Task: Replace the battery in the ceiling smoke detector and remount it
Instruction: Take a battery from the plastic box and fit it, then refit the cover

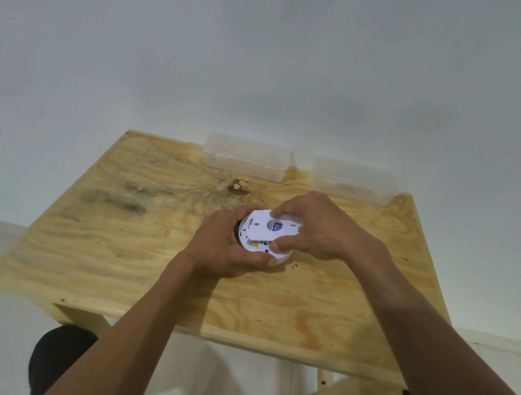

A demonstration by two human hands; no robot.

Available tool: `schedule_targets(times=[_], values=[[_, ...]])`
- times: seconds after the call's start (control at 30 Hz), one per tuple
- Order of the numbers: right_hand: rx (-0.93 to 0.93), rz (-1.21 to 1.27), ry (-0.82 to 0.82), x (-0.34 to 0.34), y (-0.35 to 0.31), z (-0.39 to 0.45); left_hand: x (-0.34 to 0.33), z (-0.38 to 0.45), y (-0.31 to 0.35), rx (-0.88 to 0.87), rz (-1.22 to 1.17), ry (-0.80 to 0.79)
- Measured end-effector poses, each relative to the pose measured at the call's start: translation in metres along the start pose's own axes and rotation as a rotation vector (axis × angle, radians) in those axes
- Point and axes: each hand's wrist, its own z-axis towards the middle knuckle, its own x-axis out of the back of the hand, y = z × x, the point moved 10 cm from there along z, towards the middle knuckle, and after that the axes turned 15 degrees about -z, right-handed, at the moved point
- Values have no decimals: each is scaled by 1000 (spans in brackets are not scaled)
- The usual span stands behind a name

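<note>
Smoke detector held over plywood worktop.
Left hand grips its white body; right hand pinches the mounting plate on top.

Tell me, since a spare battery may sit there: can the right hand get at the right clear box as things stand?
Probably yes. The right clear box sits just beyond the right hand with bare table between, but that hand must first release the smoke detector.

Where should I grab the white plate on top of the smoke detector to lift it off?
Pinch the plate by its raised right edge, coming from the right. It sits tilted there, where the right hand is. The left hand wraps the smoke detector body.
</note>
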Motion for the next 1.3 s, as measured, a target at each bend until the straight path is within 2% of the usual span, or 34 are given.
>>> schedule_targets(times=[0.27,0.73,1.3], values=[[57,51,-24,-14,-7,4,0,1,-10,75,8,-21],[48,122,-86,-26,2,6,0,1,-8,68,12,-16],[-78,186,19,-19,10,-7,0,0,-3,47,21,4]])
